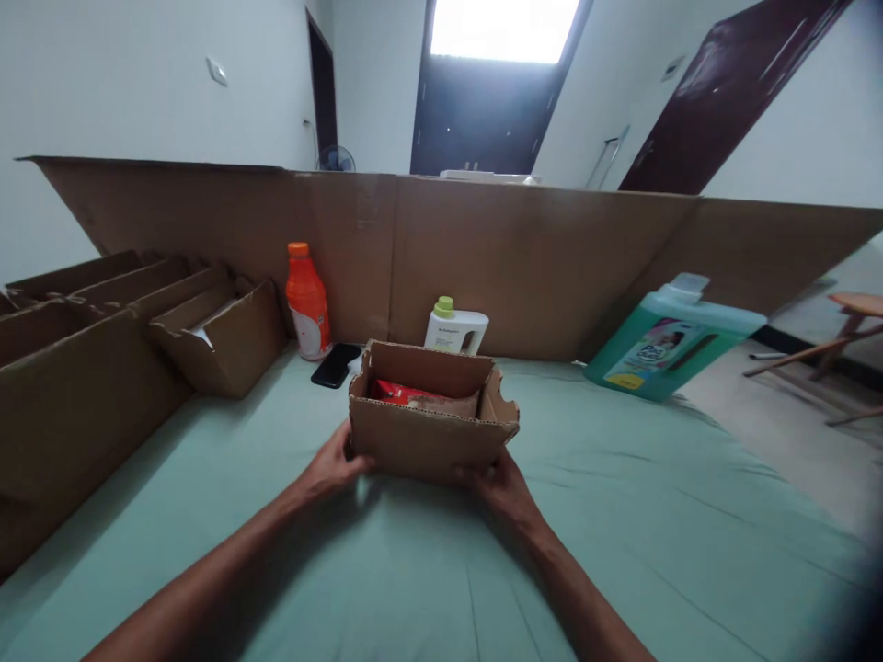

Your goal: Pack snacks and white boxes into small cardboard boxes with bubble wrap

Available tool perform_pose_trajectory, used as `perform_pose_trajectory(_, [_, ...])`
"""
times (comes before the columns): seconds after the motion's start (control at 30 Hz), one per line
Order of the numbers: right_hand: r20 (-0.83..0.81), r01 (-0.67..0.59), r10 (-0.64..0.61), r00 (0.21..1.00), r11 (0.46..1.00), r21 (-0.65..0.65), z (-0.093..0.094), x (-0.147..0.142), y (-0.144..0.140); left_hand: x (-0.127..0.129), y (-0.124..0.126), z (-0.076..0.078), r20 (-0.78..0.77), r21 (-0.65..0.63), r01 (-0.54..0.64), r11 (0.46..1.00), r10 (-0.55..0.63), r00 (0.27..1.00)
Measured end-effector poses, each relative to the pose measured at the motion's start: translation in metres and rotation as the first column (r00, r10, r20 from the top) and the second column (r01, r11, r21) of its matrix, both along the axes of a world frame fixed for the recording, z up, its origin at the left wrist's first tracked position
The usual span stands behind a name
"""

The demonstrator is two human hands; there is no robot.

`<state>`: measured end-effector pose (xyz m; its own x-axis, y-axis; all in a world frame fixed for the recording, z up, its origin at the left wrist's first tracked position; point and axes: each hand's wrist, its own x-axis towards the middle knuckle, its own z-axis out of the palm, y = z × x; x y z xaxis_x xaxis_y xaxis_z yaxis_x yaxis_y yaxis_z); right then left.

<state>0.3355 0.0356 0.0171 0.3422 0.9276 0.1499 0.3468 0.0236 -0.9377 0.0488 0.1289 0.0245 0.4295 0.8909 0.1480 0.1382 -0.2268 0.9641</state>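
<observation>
A person grips a small open cardboard box (431,418) at the centre of the frame, where it sits on a pale green sheet (621,515). The left hand (335,464) presses against the box's lower left corner, fingers curled around its side; the right hand (500,483) holds the lower right corner, fingers together against the front wall. Inside the box lies a red packet (400,393), partly hidden by the near wall, with a brown piece beside it that cannot be made out.

Just behind the box, a white bottle with a green cap (453,329) stands against a long cardboard wall (524,257) spanning the frame. To its left stand an orange bottle (307,303) and, lying flat beside it, a black phone (336,365). At the right, a large teal jug (669,340) leans tilted at the sheet's edge.

Along the left edge, a row of open cardboard boxes (103,349) runs toward the wall; the nearest to the bottle holds something white, barely visible.
</observation>
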Motion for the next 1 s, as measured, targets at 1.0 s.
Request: perform_pose_trajectory(1.0, [0.171, 0.265, -0.224, 0.96, 0.923, -0.278, -0.025, 0.015, -0.015, 0.038, 0.168, 0.022, -0.132, 0.28, -0.327, 0.902, 0.374, 0.918])
